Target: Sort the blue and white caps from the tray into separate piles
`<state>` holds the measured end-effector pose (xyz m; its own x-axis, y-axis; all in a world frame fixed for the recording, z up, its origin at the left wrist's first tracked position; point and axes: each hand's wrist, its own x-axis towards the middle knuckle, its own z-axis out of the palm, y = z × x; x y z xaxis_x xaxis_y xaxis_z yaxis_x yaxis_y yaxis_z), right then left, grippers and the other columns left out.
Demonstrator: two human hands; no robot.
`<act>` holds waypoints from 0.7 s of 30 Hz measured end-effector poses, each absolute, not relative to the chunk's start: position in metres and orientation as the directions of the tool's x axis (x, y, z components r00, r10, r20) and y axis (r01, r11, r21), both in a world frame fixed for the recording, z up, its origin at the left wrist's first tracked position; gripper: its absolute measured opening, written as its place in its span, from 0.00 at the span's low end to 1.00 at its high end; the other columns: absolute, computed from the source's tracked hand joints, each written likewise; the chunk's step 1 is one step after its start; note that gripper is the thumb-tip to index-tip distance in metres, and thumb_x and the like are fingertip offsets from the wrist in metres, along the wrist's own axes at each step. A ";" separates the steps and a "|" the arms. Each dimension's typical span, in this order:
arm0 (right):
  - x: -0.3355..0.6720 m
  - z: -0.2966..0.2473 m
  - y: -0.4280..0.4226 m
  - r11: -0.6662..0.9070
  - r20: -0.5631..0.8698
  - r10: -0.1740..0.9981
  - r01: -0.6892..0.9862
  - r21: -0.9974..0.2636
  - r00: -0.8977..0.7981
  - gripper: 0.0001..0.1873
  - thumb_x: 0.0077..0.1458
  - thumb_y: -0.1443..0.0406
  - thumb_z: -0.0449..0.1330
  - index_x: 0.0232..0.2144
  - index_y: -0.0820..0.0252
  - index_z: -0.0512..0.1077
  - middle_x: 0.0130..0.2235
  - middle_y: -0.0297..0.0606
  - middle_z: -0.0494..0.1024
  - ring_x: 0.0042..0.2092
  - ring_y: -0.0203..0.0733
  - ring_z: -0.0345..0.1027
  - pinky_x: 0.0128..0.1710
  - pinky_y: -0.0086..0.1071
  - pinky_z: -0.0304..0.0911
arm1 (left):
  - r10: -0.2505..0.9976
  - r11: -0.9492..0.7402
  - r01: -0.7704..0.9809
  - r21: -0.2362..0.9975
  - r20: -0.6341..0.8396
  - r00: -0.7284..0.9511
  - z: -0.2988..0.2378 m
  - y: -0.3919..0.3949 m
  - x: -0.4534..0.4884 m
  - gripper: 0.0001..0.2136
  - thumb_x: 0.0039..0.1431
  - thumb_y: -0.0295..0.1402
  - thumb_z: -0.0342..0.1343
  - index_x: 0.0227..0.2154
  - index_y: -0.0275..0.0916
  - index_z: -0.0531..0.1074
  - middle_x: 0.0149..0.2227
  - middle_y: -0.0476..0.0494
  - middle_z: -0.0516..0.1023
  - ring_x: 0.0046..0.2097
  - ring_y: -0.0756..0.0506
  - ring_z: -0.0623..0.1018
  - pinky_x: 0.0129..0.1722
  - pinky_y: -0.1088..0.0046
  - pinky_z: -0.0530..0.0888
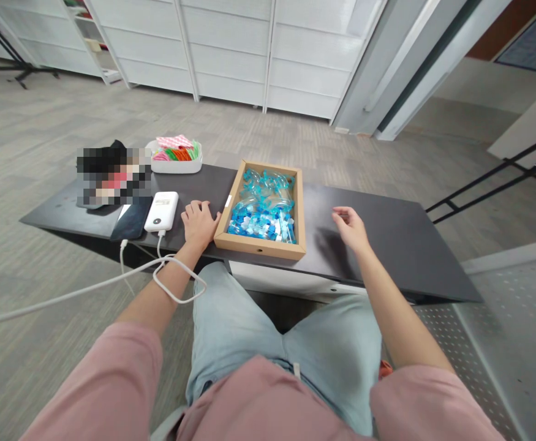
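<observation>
A shallow brown cardboard box (259, 247) stands on the dark table in front of me. Inside it, clear plastic pieces with turquoise ends (268, 191) fill the far part, and small blue and white pieces (261, 223) crowd the near part; their exact kind is unclear. My left hand (200, 224) rests on the table just left of the box, fingers spread, its thumb side close to or touching the box wall. To the right of the box and apart from it, my right hand (351, 228) hovers over the table, fingers loosely bent, with nothing visible in it.
A white power bank (162, 211) with a white cable (88, 298) lies left of my left hand, beside a dark phone-like slab (132, 218). Farther back stand a white tray (177, 166) of colourful strips and a pixelated item (111, 174). The cable loops over my left forearm.
</observation>
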<state>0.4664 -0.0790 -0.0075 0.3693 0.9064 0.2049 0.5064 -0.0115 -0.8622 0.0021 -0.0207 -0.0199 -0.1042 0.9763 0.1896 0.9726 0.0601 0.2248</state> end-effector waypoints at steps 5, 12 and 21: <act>0.518 -0.033 -0.135 -0.145 0.167 0.869 0.565 -0.812 0.465 0.14 0.56 0.46 0.65 0.40 0.42 0.75 0.45 0.51 0.87 0.46 0.64 0.79 0.57 0.60 0.76 | 0.975 0.065 0.973 0.221 0.196 -0.109 -0.021 -0.019 0.000 0.27 0.77 0.42 0.52 0.70 0.32 0.75 0.72 0.14 0.74 0.72 0.20 0.72 0.71 0.39 0.71; 0.515 -0.045 -0.138 -0.107 0.225 0.921 0.760 -0.642 0.319 0.07 0.61 0.53 0.63 0.37 0.44 0.79 0.47 0.49 0.86 0.47 0.61 0.80 0.58 0.58 0.75 | 0.965 0.113 0.958 0.262 0.200 -0.168 -0.019 -0.018 -0.001 0.26 0.78 0.42 0.49 0.68 0.33 0.76 0.72 0.15 0.74 0.73 0.21 0.73 0.74 0.40 0.70; 0.515 -0.047 -0.137 -0.104 0.249 0.914 0.777 -0.621 0.321 0.07 0.65 0.58 0.64 0.36 0.51 0.82 0.42 0.45 0.84 0.42 0.53 0.78 0.51 0.46 0.76 | 0.963 0.107 0.934 0.340 0.200 -0.183 -0.022 -0.016 -0.008 0.27 0.80 0.47 0.47 0.68 0.35 0.77 0.72 0.16 0.74 0.74 0.22 0.73 0.77 0.40 0.69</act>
